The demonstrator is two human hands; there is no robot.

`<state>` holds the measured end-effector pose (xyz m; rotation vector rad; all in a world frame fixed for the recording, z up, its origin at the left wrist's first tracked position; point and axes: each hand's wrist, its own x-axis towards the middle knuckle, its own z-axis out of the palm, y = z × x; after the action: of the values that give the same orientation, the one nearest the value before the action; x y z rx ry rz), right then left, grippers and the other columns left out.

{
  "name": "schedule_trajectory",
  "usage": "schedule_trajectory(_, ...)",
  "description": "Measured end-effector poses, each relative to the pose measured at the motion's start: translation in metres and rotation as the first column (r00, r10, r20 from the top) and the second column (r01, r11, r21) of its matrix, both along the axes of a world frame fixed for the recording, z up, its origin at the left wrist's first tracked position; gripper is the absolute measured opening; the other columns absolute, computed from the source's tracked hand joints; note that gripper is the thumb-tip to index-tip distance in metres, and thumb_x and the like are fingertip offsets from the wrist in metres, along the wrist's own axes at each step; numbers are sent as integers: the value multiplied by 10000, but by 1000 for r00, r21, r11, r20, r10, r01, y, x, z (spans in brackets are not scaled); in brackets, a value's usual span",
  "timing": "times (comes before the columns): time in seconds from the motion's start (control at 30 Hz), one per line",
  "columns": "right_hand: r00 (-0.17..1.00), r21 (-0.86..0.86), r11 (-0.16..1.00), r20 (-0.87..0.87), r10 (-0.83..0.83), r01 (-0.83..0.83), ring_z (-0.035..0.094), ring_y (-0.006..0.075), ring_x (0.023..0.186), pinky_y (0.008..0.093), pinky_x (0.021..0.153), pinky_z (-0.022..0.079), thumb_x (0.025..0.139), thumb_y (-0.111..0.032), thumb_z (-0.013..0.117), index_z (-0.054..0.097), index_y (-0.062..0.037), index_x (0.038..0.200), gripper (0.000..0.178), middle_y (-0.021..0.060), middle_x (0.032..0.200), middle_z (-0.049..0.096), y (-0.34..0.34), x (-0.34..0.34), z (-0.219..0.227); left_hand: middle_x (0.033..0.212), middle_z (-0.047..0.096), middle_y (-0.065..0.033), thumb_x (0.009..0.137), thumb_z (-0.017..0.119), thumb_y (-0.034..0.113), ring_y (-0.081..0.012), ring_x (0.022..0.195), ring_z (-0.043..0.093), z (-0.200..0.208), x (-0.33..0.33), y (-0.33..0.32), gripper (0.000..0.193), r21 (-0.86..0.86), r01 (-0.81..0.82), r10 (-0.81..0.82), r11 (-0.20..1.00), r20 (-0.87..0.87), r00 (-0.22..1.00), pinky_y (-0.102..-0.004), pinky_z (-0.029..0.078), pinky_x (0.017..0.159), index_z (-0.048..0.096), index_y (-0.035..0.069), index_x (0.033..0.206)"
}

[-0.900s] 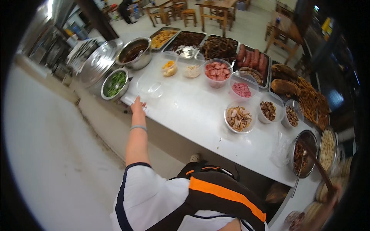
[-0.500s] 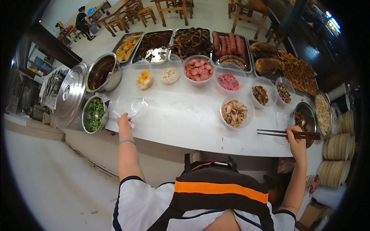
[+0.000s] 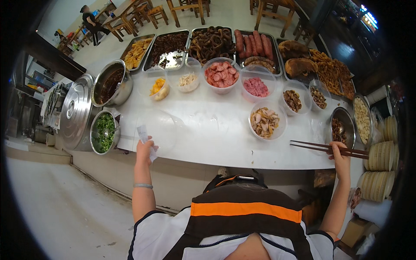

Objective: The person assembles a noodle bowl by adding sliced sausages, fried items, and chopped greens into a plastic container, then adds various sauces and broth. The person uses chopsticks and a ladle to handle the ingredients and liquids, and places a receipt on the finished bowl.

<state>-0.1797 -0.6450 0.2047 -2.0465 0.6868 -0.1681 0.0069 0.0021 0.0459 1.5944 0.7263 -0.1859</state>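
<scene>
My left hand [image 3: 145, 151] is closed on a white paper slip [image 3: 142, 133], held up at the counter's near left edge. Just beyond it, a clear plastic bowl [image 3: 167, 122] stands on the white counter [image 3: 203, 143]; its outline is faint. My right hand [image 3: 341, 161] grips a pair of dark chopsticks [image 3: 310, 146] lying level, tips pointing left. Those chopsticks cross the near side of a steel bowl [image 3: 352, 119] of dark chopped food with a spoon. Left of them is a plastic bowl of sliced meat [image 3: 264, 121].
Chopped greens [image 3: 104, 130] in a steel bowl, a sauce pot [image 3: 123, 93] and a large lid [image 3: 74, 112] stand at the left. Clear bowls and metal trays of sausages [image 3: 255, 45] and other foods line the back. Stacked plates [image 3: 379, 186] stand right. Another person [image 3: 92, 27] is far off.
My left hand has drawn back from the clear bowl, lifting the paper slip more upright. My right hand, with the chopsticks, has shifted slightly right. The far person has changed posture.
</scene>
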Motion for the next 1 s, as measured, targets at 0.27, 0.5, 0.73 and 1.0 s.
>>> schedule_trajectory(0.27,999,-39,999,-43,3,-5,565,129,706,269,602,465,908,-228,578,601,-22,939,209,36,804,590,8,-7,-4,875,577,-119,744,573,54,-224,663,620,10,-25,-68,381,-26,257,-257,966,-14,966,-327,496,592,523,-13,1116)
schedule_trajectory(0.5,986,-65,994,136,101,-93,551,94,703,245,616,452,943,-188,540,605,-30,967,173,24,814,606,-18,2,31,810,582,-122,730,565,40,-202,612,612,7,-41,-116,375,142,293,-296,945,3,955,-312,466,548,526,-24,1098)
schedule_trajectory(0.73,696,-31,939,663,275,-341,581,150,835,268,742,476,945,-52,473,608,13,1005,162,107,1065,582,-12,64,41,802,586,-127,732,572,48,-189,600,601,11,-41,-163,397,200,137,-152,970,61,986,-302,469,541,520,-39,1115)
schedule_trajectory(1.0,770,329,866,631,95,-376,640,136,769,259,697,521,968,-164,504,603,-11,993,184,66,892,640,82,189,-25,857,587,-156,739,580,49,-186,620,581,9,-7,-187,427,165,63,-84,984,127,988,-310,486,533,495,-67,1141)
